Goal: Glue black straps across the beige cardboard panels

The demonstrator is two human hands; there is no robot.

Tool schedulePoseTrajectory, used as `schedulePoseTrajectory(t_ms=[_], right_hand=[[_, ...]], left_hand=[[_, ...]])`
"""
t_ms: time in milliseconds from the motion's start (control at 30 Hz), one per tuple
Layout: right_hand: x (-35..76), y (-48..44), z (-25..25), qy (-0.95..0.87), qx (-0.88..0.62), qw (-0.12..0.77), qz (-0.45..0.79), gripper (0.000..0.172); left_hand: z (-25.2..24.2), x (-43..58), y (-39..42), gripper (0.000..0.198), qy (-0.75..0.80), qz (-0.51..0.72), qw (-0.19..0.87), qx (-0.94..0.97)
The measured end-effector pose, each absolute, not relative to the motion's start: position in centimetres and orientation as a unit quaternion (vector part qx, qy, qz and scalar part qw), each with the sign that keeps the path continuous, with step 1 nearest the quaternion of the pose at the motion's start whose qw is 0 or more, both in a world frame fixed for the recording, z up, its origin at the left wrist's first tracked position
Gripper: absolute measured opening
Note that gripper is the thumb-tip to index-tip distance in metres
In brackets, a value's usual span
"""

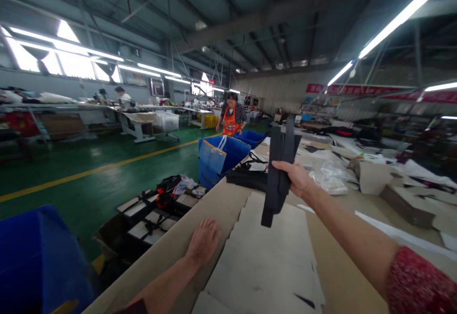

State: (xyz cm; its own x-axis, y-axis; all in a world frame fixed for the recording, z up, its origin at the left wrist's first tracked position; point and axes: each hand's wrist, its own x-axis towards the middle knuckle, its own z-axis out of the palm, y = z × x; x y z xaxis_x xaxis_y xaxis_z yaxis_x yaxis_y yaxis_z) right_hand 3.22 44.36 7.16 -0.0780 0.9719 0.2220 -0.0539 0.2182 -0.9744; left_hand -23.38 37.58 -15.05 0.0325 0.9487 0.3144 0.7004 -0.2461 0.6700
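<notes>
My right hand (294,176) grips a bundle of long black strips (279,171), held upright above the table, thumb across the front. Below the bundle, overlapping pale sheets (264,261) run along the brown table (342,257). My left hand (204,240) rests on the table near its left edge, left of the sheets; its fingers lie flat and somewhat blurred, with nothing seen in them. More black pieces (246,179) lie on the table behind the held bundle.
Blue bins stand beyond the table (214,164) and at the lower left (43,257). Boxes with black-strapped pieces (153,223) sit beside the table's left edge. A plastic bag (330,176) and stacked brown sheets (407,204) are at right. A person in an orange apron (231,121) stands ahead.
</notes>
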Motion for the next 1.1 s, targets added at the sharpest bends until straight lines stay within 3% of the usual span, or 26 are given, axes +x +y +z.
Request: schedulePoseTrajectory(t_ms=[167, 267, 400, 600, 800, 967, 1100], right_hand=[[1.9, 31.6, 5.7, -0.558, -0.351, 0.462, 0.593, 0.029], [1.2, 24.5, 2.8, -0.564, -0.323, 0.415, 0.637, 0.037], [1.3, 16.5, -1.1, -0.565, -0.299, 0.350, 0.685, 0.043], [2.8, 7.6, -3.2, -0.549, -0.333, 0.287, 0.711, 0.048], [2.7, 0.9, -3.3, -0.623, -0.358, 0.299, 0.628, 0.059], [4.1, -3.4, -5.1, -0.758, -0.391, 0.168, 0.494, 0.067], [6.2, -5.1, -5.4, -0.745, -0.351, 0.122, 0.554, 0.065]], left_hand=[[-7.7, -18.3, 33.0, 0.053, 0.419, 0.473, 0.279, 0.723], [-4.1, -14.8, 26.3, 0.064, 0.150, 0.541, 0.534, 0.632], [-3.6, -12.5, 17.4, 0.056, 0.119, 0.522, 0.690, 0.487], [-4.8, -12.1, 9.2, 0.053, 0.174, 0.422, 0.740, 0.494], [-4.7, -11.4, 3.5, 0.032, 0.154, 0.519, 0.685, 0.488], [-6.5, -11.6, 0.8, 0.023, 0.173, 0.577, 0.712, 0.361], [-8.1, -11.7, -0.7, 0.025, 0.201, 0.546, 0.765, 0.276]])
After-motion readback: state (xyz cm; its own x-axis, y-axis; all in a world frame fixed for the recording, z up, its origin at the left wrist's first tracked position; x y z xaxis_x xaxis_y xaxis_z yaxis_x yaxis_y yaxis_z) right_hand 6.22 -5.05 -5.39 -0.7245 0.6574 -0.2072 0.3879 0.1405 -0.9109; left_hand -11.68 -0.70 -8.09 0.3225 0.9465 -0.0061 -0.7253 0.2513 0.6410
